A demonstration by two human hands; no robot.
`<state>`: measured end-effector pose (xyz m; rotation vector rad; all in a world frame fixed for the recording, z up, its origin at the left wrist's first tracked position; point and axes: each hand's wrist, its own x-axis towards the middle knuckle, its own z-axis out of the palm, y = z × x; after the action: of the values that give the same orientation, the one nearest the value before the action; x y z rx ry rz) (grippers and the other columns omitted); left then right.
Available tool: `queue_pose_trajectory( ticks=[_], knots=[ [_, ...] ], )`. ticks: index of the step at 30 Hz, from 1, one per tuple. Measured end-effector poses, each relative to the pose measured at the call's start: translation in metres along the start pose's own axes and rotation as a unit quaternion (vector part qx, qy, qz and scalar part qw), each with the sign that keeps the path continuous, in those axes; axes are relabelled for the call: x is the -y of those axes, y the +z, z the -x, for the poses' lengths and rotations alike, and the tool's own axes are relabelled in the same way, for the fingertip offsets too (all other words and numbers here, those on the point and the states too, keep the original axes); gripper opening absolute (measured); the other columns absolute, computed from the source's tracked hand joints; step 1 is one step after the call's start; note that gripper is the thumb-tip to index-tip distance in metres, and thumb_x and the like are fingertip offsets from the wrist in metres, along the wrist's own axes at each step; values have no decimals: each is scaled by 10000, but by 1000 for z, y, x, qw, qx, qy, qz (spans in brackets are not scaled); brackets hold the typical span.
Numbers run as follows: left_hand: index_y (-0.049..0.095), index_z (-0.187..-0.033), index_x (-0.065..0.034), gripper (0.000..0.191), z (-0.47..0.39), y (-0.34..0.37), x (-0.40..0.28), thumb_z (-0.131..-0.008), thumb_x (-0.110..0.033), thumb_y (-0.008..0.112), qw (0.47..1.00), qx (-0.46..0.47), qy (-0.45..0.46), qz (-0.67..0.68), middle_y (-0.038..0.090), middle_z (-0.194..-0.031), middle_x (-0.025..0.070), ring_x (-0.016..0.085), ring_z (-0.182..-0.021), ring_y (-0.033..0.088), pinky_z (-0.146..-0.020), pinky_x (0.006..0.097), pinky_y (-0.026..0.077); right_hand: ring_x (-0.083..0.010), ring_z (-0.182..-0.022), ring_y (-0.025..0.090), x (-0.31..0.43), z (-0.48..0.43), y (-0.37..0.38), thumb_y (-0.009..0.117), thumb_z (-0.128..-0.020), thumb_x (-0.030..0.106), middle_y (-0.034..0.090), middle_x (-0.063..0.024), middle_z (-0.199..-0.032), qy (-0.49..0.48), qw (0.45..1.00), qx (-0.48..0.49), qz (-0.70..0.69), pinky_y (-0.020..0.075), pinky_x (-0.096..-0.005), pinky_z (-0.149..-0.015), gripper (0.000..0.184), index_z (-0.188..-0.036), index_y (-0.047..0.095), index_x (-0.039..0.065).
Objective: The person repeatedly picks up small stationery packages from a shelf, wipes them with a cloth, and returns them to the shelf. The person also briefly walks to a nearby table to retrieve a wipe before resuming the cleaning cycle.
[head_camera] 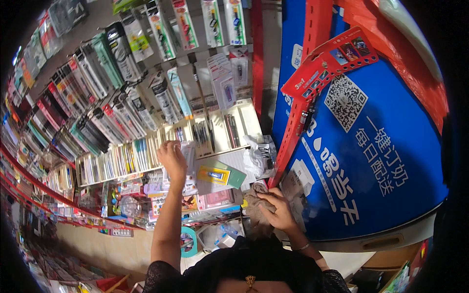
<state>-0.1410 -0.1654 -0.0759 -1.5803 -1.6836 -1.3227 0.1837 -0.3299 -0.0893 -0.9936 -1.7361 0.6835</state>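
My left hand [171,161] reaches over the front of a white compartment tray [253,113], its fingers curled. Whether anything is between those fingertips is hidden. Close beside it are clear blister packs [188,155]. My right hand [279,209] grips a crumpled brown cloth [257,205] near the foot of a red slotted metal post [289,146]. Pens [200,133] fill several compartments of the tray. Between my hands, a yellow-and-blue packet [214,175] lies on a green card [237,179].
Packaged pens and refills [124,55] hang on hooks above the tray. A crumpled white plastic bag [254,154] sits by the post. A red card [329,62] hangs against the post. On the right stands a blue panel [395,139] bearing writing and a printed code. Below is a teal-rimmed container [189,252].
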Motion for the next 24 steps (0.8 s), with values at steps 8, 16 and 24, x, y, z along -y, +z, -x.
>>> queue_pose_trajectory(
  ticks=[8, 16, 24],
  knots=[
    [399, -1365, 55, 517, -8, 94, -157, -912, -64, 619, 769, 241, -208, 555, 513, -1345, 210, 274, -1285, 488, -1036, 355, 399, -293, -1007, 574, 1, 7, -11, 715, -794, 79, 565, -164, -1084, 42, 998, 32, -20, 454, -373, -881, 333, -1119, 675, 17],
    [220, -1484, 28, 1049, -97, 193, -217, -730, -353, 842, 715, 90, -404, 564, 365, -1492, 188, 286, -1329, 404, -1082, 383, 346, -290, -1035, 580, -1, 38, -54, 679, -871, 128, 560, -150, -1122, 108, 991, 49, 53, 496, -360, -841, 344, -1207, 650, 60],
    [630, -1130, -3, 337, -84, 202, -229, -855, -161, 743, 586, 114, -327, 733, 677, -1047, 77, 153, -919, 626, -859, 297, 480, -271, -1032, 577, -3, 40, -65, 678, -876, 111, 541, -133, -1093, 142, 988, 42, 38, 481, -354, -861, 358, -1231, 645, 77]
  ],
)
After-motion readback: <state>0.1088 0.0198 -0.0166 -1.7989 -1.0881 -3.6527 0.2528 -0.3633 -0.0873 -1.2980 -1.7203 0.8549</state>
